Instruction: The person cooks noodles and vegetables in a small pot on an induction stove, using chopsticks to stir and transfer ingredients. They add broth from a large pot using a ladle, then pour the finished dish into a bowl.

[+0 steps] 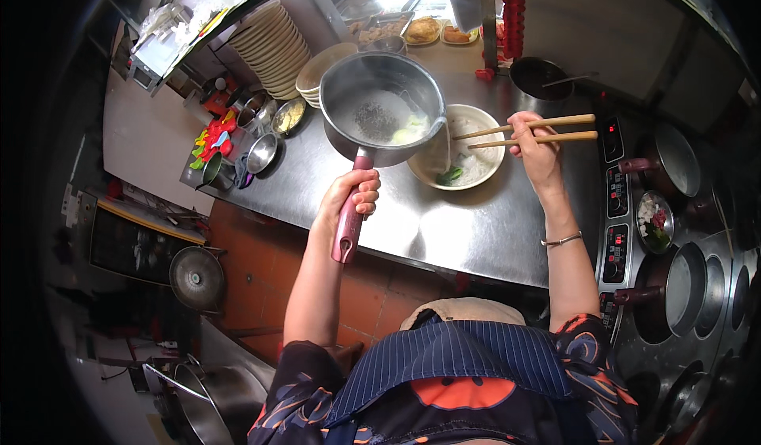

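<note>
My left hand (352, 198) is wrapped around the maroon handle of a metal saucepan (380, 103), which is tilted to the right over a white bowl (498, 154). Liquid runs from the pan's lip into the bowl, and something pale lies in the pan with cloudy liquid. In the bowl are pale noodles (475, 168) and a green leaf (450, 176). Long wooden chopsticks (553, 130) are held in my right hand (535, 148), their tips over the inside of the bowl.
Stacked plates (273, 52), bowls (327, 67) and small metal bowls (262, 152) stand at the left. A dark pot (538, 82) with a ladle is at the back right. Down the right side run induction cookers (616, 192) with saucepans (684, 290) and a metal bowl of ingredients (654, 219).
</note>
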The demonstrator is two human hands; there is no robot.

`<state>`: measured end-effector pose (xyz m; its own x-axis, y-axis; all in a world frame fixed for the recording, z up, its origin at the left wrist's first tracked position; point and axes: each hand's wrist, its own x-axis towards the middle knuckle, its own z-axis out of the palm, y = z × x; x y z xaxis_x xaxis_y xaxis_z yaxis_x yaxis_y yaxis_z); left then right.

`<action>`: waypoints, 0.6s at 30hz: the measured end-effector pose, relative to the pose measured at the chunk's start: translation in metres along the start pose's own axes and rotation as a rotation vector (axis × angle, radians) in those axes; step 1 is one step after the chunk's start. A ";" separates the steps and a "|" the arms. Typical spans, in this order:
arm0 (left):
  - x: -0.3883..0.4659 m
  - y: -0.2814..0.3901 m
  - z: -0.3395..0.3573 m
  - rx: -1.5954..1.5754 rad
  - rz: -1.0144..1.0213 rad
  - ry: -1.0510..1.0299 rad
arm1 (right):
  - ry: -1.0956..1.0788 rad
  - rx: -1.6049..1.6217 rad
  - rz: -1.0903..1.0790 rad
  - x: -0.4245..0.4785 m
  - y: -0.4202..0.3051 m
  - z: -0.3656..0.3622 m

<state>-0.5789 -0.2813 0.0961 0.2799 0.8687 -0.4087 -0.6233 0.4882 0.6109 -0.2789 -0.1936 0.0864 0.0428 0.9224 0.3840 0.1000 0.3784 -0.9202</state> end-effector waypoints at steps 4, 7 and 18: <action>-0.002 0.012 0.015 0.384 -0.016 0.184 | 0.202 0.052 -0.025 0.005 -0.004 -0.014; 0.000 0.018 0.028 0.649 -0.023 0.275 | 0.220 0.124 -0.030 0.010 -0.001 -0.011; 0.031 -0.001 0.045 1.463 0.140 0.439 | 0.024 -0.060 0.007 0.025 0.015 0.015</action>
<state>-0.5367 -0.2506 0.1133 -0.1129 0.9490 -0.2943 0.6901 0.2880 0.6640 -0.2908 -0.1634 0.0812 0.0675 0.9227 0.3797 0.1590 0.3658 -0.9170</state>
